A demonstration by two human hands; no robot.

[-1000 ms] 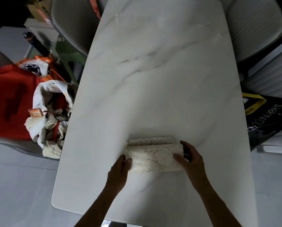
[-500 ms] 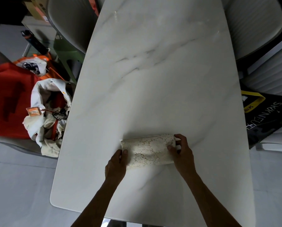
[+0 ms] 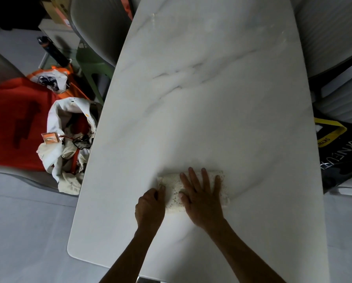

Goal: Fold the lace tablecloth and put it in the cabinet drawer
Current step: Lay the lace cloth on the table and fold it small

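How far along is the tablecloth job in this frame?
Folding looks nearly done: the lace tablecloth is a small bundle on the marble table. In hand: the right hand presses flat on it while the left hand grips its left end. Left: the cabinet drawer, not in view.

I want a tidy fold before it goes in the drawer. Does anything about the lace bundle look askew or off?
Nothing stands out. The lace tablecloth lies as a compact folded bundle on the marble table, right hand pressing flat on it, left hand at its left end.
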